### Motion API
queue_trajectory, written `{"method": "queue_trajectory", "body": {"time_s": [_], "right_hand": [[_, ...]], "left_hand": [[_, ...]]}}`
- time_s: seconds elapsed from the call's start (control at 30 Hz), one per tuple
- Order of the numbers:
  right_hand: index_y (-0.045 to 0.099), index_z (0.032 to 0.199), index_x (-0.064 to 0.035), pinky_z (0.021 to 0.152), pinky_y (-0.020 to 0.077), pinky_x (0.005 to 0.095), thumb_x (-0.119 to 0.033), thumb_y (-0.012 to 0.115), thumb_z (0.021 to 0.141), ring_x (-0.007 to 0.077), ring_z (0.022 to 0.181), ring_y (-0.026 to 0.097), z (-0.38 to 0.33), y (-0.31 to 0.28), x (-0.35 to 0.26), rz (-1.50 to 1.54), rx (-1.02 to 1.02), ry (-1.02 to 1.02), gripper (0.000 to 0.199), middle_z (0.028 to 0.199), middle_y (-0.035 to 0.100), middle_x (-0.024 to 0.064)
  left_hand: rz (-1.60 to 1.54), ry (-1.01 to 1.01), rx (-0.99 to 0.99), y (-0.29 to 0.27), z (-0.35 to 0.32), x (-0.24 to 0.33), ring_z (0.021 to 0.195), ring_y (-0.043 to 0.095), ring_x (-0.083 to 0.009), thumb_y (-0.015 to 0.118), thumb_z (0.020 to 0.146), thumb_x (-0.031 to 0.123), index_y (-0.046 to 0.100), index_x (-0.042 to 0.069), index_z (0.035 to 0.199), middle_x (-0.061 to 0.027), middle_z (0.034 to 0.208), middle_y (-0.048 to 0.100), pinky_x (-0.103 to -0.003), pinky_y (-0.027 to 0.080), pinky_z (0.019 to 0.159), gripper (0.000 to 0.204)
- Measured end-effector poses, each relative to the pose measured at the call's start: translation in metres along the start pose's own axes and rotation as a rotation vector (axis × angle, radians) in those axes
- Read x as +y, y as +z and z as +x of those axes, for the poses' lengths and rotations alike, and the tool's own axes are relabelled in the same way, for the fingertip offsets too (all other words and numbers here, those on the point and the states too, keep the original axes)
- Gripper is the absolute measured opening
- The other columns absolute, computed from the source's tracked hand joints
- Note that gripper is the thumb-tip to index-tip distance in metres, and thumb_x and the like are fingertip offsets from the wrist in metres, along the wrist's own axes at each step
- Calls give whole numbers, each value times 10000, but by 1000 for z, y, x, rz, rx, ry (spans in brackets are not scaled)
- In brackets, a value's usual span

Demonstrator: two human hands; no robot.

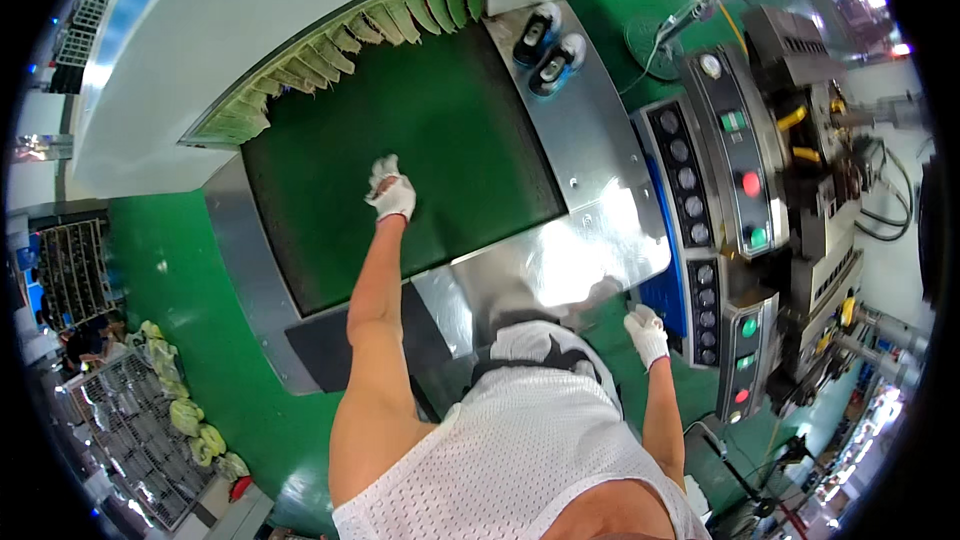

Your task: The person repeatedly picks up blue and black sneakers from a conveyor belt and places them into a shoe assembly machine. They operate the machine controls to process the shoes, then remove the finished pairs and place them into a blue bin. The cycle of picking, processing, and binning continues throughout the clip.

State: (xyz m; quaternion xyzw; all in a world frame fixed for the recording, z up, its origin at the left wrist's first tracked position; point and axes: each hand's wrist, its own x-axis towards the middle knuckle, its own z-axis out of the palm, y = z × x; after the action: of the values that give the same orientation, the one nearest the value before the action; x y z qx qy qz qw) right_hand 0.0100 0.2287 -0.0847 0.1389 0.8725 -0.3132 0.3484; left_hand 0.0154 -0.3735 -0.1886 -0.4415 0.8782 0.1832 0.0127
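Note:
My left hand (391,190), in a white glove, reaches out over a dark green conveyor belt (450,140). Its fingers are apart, and I see nothing held in them. My right hand (647,333), gloved too, hangs low on the right beside the blue side panel (662,300) of a machine. Its fingers are loosely bent with nothing visible in them. On the metal side plate right of the belt sit two shoes, a dark-and-white one (538,35) and another with a blue sole edge (558,65).
Green strip curtains (370,25) hang across the white tunnel housing (270,10) at the belt's far end. A machine with gauges and coloured buttons (735,155) stands on the right. Shiny metal (600,240) borders the belt's near right corner. Wire racks (130,430) stand at left.

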Motion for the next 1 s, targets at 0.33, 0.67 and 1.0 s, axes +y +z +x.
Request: {"method": "queue_trajectory", "body": {"time_s": [0.33, 0.67, 1.0], "right_hand": [[568, 1390, 9, 925, 556, 368, -262, 718, 893, 239, 1113, 681, 17, -2, -74, -296, -75, 181, 586, 1219, 705, 141], [596, 1331, -5, 785, 592, 400, -235, 715, 907, 230, 975, 687, -5, -34, -33, -176, 42, 570, 497, 1138, 685, 104], [581, 1375, 10, 759, 592, 345, -258, 727, 914, 202, 973, 701, 30, 26, -91, -148, -82, 394, 553, 1196, 702, 130]], "left_hand": [[565, -254, 154, -93, 359, -239, 1326, 517, -384, 545, 940, 325, 606, 75, 1365, -188, 1402, 591, -514, 417, 1087, 497], [556, -442, 3, -102, 451, -253, 1374, 493, -361, 511, 963, 511, 589, 89, 1413, -156, 1469, 565, -461, 351, 1156, 622], [126, -139, 529, -93, 337, -262, 1426, 440, -371, 549, 934, 607, 523, 109, 1483, -188, 1530, 498, -479, 317, 1173, 741]]}}
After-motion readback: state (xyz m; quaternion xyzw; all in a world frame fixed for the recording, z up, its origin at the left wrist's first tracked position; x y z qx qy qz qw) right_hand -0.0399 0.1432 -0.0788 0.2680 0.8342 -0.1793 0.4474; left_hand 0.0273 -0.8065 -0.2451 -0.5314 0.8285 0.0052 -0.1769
